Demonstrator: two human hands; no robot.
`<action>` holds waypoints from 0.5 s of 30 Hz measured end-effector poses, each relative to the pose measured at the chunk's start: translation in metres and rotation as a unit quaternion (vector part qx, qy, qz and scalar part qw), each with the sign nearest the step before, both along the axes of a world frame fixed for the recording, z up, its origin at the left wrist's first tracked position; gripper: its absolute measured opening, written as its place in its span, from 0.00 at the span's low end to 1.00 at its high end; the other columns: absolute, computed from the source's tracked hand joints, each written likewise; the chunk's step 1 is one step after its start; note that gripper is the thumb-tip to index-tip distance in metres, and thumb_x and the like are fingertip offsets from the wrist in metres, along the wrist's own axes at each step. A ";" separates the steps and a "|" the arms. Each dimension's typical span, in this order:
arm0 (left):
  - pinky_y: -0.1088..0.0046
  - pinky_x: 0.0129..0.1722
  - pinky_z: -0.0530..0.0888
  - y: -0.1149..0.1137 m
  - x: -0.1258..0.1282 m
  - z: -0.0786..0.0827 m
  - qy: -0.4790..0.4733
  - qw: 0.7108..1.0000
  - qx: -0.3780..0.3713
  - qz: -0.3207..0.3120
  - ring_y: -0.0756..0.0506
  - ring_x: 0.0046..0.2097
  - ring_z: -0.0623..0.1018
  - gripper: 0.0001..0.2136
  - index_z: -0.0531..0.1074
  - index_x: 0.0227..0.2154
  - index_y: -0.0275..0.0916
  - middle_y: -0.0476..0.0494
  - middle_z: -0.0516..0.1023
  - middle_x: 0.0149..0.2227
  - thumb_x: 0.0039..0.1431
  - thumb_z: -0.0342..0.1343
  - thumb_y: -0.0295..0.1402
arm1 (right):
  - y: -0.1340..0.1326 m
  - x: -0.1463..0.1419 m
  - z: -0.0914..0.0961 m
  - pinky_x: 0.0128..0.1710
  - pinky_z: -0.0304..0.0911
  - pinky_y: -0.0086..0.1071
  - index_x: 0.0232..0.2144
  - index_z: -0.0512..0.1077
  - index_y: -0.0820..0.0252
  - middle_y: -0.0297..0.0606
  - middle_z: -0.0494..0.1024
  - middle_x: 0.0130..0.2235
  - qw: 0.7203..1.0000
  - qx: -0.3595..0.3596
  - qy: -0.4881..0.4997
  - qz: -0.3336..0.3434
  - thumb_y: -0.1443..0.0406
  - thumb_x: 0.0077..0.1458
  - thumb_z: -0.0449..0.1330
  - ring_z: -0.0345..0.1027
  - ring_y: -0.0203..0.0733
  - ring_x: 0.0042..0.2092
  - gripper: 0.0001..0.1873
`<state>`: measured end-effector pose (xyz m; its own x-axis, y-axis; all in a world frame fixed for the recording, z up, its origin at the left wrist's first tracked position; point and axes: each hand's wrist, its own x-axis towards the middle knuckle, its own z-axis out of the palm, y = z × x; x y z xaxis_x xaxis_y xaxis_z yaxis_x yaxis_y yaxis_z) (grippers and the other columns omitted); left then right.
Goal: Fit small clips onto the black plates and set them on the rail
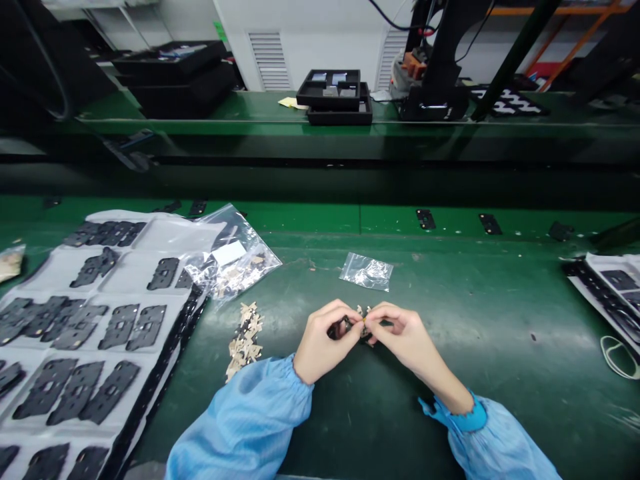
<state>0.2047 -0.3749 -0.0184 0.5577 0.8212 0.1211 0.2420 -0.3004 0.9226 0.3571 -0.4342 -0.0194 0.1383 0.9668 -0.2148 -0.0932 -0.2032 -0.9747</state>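
My left hand (320, 340) and my right hand (400, 337) meet over the green bench, fingers pinched together. The left hand grips a small black flat part (341, 327). The right hand pinches a small beige metal clip (363, 322) against that part. Both arms wear blue sleeves. A pile of similar beige clips (245, 340) lies just left of my left hand.
A white tray (165, 237) full of black flat parts lies at left. A clear bag holding clips (235, 257) rests on its corner; a small empty clear bag (367, 271) lies ahead. Another tray (607, 287) sits at right, black boxes (337, 97) on the far bench.
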 end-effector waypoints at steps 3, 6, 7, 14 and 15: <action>0.77 0.24 0.64 -0.003 0.000 -0.001 0.006 1.000 0.014 0.002 0.54 0.23 0.65 0.04 0.74 0.28 0.36 0.47 0.71 0.27 0.52 0.54 0.26 | -0.001 -0.001 0.001 0.30 0.71 0.30 0.26 0.74 0.62 0.36 0.69 0.32 1.000 0.008 -0.016 0.009 0.60 0.49 0.62 0.68 0.35 0.29 0.09; 0.77 0.25 0.64 -0.005 0.000 -0.001 0.011 1.000 0.020 0.014 0.53 0.24 0.65 0.05 0.74 0.27 0.36 0.48 0.71 0.26 0.51 0.54 0.25 | -0.001 -0.005 0.002 0.30 0.70 0.29 0.26 0.75 0.62 0.35 0.69 0.30 0.999 0.031 -0.040 0.015 0.61 0.50 0.61 0.68 0.35 0.29 0.08; 0.77 0.25 0.64 -0.005 0.000 -0.001 0.013 1.000 0.015 0.017 0.53 0.24 0.66 0.05 0.74 0.26 0.36 0.48 0.71 0.25 0.51 0.54 0.24 | -0.001 -0.006 0.002 0.30 0.71 0.29 0.26 0.75 0.61 0.36 0.69 0.30 0.998 0.038 -0.043 0.017 0.61 0.50 0.61 0.68 0.35 0.29 0.08; 0.77 0.25 0.64 0.006 -0.003 -0.002 0.024 0.998 -0.002 0.065 0.52 0.25 0.68 0.06 0.72 0.22 0.36 0.48 0.72 0.25 0.51 0.52 0.24 | -0.001 0.005 0.003 0.30 0.72 0.31 0.26 0.75 0.61 0.36 0.71 0.31 0.999 0.030 -0.010 -0.025 0.60 0.48 0.63 0.69 0.36 0.29 0.09; 0.77 0.25 0.64 0.008 -0.003 -0.003 0.031 0.997 0.011 0.067 0.52 0.25 0.68 0.07 0.73 0.24 0.36 0.48 0.72 0.26 0.52 0.52 0.24 | 0.000 0.009 0.003 0.29 0.72 0.31 0.26 0.75 0.61 0.37 0.71 0.31 0.998 0.028 -0.008 -0.052 0.60 0.47 0.64 0.69 0.36 0.30 0.09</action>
<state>0.2013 -0.3670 -0.0213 0.4510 0.8858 0.1088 0.3376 -0.2822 0.8980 0.3662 -0.4342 -0.0160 0.2416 0.9576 -0.1570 -0.0960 -0.1374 -0.9859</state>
